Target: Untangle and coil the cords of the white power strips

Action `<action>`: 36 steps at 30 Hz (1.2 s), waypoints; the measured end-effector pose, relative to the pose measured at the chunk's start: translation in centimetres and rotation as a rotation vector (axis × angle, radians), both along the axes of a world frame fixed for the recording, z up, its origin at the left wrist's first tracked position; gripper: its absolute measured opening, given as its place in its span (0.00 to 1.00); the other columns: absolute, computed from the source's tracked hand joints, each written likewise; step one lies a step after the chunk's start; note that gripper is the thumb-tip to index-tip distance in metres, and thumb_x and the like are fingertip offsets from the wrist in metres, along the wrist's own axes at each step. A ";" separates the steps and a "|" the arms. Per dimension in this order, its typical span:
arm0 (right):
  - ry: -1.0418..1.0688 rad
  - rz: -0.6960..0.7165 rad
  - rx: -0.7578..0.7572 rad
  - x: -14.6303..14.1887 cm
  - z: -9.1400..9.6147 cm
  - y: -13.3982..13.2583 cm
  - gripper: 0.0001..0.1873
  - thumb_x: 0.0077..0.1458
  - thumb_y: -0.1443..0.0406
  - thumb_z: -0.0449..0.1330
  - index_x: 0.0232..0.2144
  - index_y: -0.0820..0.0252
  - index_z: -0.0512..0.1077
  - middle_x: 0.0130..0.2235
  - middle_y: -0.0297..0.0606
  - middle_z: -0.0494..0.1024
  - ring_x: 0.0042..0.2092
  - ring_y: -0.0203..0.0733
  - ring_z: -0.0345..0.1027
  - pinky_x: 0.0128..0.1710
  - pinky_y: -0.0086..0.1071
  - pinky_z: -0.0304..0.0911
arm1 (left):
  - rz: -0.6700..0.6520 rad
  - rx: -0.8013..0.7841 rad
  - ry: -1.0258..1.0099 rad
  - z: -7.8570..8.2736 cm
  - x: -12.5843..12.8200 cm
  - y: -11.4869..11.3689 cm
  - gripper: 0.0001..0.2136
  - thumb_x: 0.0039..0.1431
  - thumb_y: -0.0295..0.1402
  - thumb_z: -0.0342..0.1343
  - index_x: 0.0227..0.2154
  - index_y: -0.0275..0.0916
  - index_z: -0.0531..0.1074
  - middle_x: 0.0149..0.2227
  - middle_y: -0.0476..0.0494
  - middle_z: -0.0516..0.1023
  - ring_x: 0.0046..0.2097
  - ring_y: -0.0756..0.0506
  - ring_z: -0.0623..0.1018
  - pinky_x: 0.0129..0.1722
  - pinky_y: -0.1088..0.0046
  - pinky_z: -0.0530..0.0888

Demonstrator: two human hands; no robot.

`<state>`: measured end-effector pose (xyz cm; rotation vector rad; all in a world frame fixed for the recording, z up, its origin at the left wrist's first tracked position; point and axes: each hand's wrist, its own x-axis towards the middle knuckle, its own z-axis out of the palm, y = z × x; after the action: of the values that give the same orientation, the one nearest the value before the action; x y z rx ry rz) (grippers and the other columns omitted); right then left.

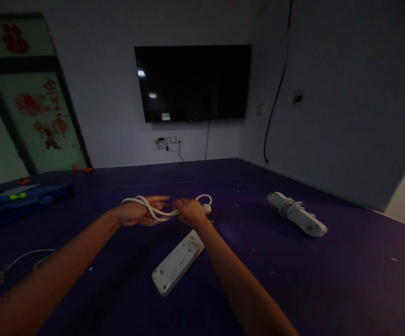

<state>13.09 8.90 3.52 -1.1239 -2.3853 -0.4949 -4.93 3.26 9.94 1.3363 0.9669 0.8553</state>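
A white power cord [160, 214] is looped around my left hand [136, 212], whose fingers are stretched out towards the right. My right hand [188, 211] is closed on the same cord, just right of the left fingertips. Beyond the right hand the cord makes a small loop, with a white plug-like end [207, 208] beside it. Below the hands a white power strip [178, 263] lies face down on the purple surface, partly covered by my right forearm. Where the cord joins the strip is hidden.
A second white power strip [298, 215] with its cord wound around it lies to the right on the purple surface [328, 284]. Blue cloth [45, 200] and a thin white cable [31, 252] are on the left. A television [193, 84] hangs on the far wall.
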 end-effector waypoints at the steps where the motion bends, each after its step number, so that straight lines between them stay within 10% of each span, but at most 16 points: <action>1: 0.025 0.006 0.020 0.0 -0.2 0.1 0.14 0.59 0.65 0.45 0.36 0.63 0.69 0.36 0.47 0.75 0.33 0.43 0.70 0.30 0.31 0.58 | 0.024 -0.014 -0.009 -0.3 0.2 -0.1 0.13 0.46 0.23 0.59 0.38 0.41 0.75 0.43 0.35 0.77 0.35 0.46 0.79 0.29 0.75 0.74; 13: 0.048 0.144 0.063 -0.3 0.2 -0.7 0.13 0.59 0.62 0.46 0.38 0.60 0.68 0.38 0.43 0.73 0.31 0.38 0.67 0.28 0.29 0.56 | -0.285 -0.254 0.176 -2.5 2.4 -0.5 0.10 0.45 0.33 0.61 0.29 0.32 0.73 0.30 0.34 0.79 0.34 0.41 0.79 0.34 0.66 0.73; 18: -0.041 0.214 0.002 -0.5 0.9 -0.8 0.18 0.60 0.61 0.44 0.50 0.57 0.64 0.46 0.45 0.70 0.34 0.41 0.69 0.30 0.32 0.60 | -0.103 -0.222 0.172 -3.4 4.0 -1.9 0.08 0.40 0.21 0.55 0.27 0.34 0.69 0.19 0.48 0.74 0.18 0.54 0.69 0.19 0.79 0.63; 26: -0.049 0.249 -0.149 -0.1 3.0 -0.8 0.23 0.47 0.68 0.59 0.48 0.61 0.69 0.43 0.46 0.74 0.46 0.48 0.66 0.45 0.38 0.60 | 0.132 -0.188 0.151 -4.7 3.9 -1.6 0.15 0.41 0.40 0.62 0.21 0.38 0.61 0.12 0.56 0.63 0.13 0.57 0.58 0.13 0.81 0.49; 32: 0.001 0.098 -0.268 1.9 3.9 -0.7 0.49 0.28 0.66 0.71 0.57 0.54 0.60 0.58 0.45 0.63 0.62 0.56 0.44 0.59 0.52 0.39 | 0.129 -0.152 0.220 -5.5 3.8 -1.6 0.18 0.41 0.45 0.61 0.17 0.39 0.59 0.09 0.58 0.57 0.11 0.57 0.53 0.12 0.79 0.45; 36: 0.085 0.138 -0.253 3.0 3.9 0.1 0.44 0.28 0.65 0.70 0.53 0.51 0.65 0.57 0.42 0.64 0.63 0.58 0.42 0.57 0.60 0.31 | 0.135 -0.059 0.207 -4.5 4.1 -2.1 0.16 0.39 0.40 0.62 0.20 0.39 0.60 0.10 0.58 0.59 0.12 0.57 0.56 0.13 0.80 0.50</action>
<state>16.13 8.97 7.39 -1.0502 -2.4778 -0.0985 -0.81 1.18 5.48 1.3384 1.2459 0.7940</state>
